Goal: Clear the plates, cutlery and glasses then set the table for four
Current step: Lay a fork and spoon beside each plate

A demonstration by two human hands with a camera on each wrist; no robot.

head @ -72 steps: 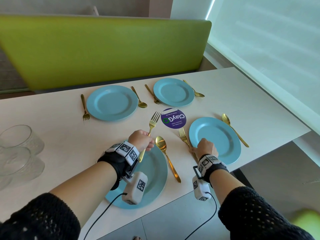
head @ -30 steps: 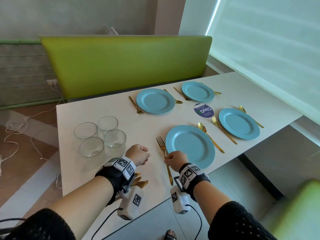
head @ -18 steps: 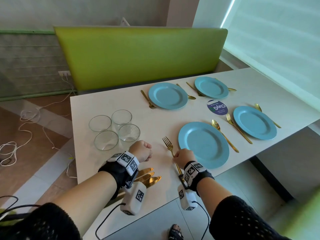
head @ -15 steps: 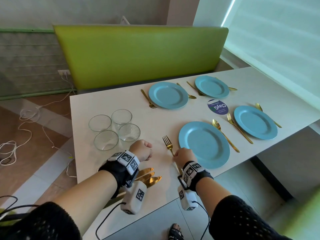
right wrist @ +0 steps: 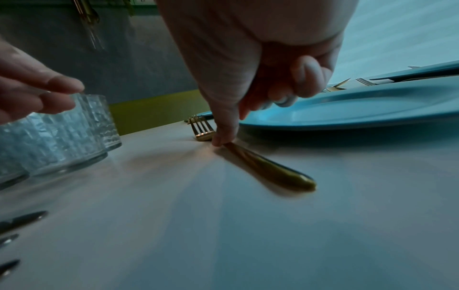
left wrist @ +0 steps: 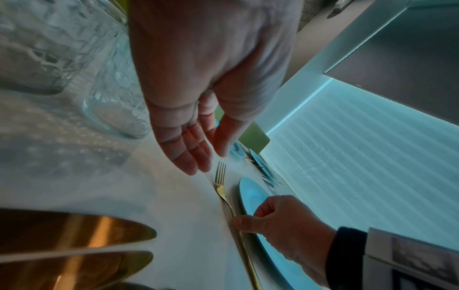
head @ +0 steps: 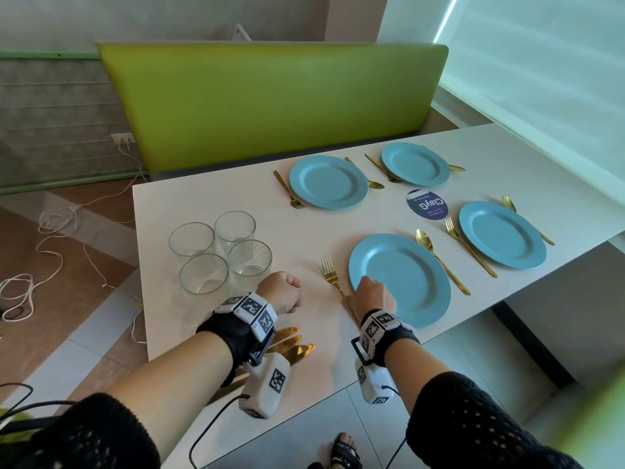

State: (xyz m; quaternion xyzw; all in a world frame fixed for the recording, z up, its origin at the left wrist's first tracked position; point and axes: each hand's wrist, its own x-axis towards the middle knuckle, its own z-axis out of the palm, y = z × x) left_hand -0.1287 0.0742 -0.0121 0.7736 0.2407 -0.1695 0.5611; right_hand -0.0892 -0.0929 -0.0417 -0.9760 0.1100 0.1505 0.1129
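Observation:
A gold fork (head: 329,274) lies flat on the white table (head: 209,204), just left of the near blue plate (head: 406,275). My right hand (head: 370,294) sits over its handle. In the right wrist view its thumb tip presses the fork (right wrist: 273,168) near the neck, and the other fingers curl beside the plate (right wrist: 347,109) rim. My left hand (head: 284,292) hovers empty with relaxed fingers (left wrist: 188,155), between the glasses (head: 220,252) and the fork (left wrist: 219,182). Gold knives (head: 294,346) lie under my left wrist.
Three more blue plates (head: 328,182) (head: 415,164) (head: 502,234) are laid with gold forks and spoons. A spoon (head: 439,258) lies right of the near plate. A round purple sticker (head: 426,204) marks the table's middle. A green bench (head: 270,103) stands behind, and cables (head: 50,231) lie on the floor at left.
The fork went from my left hand above the near plate to the table left of that plate, under my right hand. Over the last second both hands barely moved.

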